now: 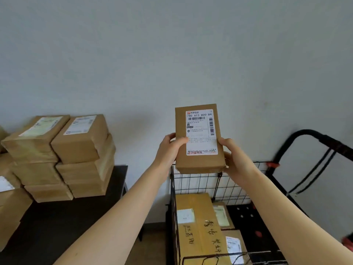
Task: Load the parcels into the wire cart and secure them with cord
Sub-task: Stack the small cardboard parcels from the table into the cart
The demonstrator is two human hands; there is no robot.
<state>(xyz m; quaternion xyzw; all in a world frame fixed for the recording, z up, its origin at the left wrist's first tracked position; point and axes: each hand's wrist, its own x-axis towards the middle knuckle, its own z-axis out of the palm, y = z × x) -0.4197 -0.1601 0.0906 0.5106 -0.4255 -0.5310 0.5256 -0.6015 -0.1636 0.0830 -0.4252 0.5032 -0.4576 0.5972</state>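
Note:
I hold a small brown parcel with a white shipping label upright in front of me, above the back edge of the black wire cart. My left hand grips its left side, thumb across the label. My right hand grips its right side and lower corner. Inside the cart lies a large cardboard box with handwriting on top, and two smaller labelled parcels sit beside it on the right. No cord is in view.
A dark table on the left carries stacks of several brown parcels. The cart's black handle with red fittings rises at the right. A plain wall stands close behind everything.

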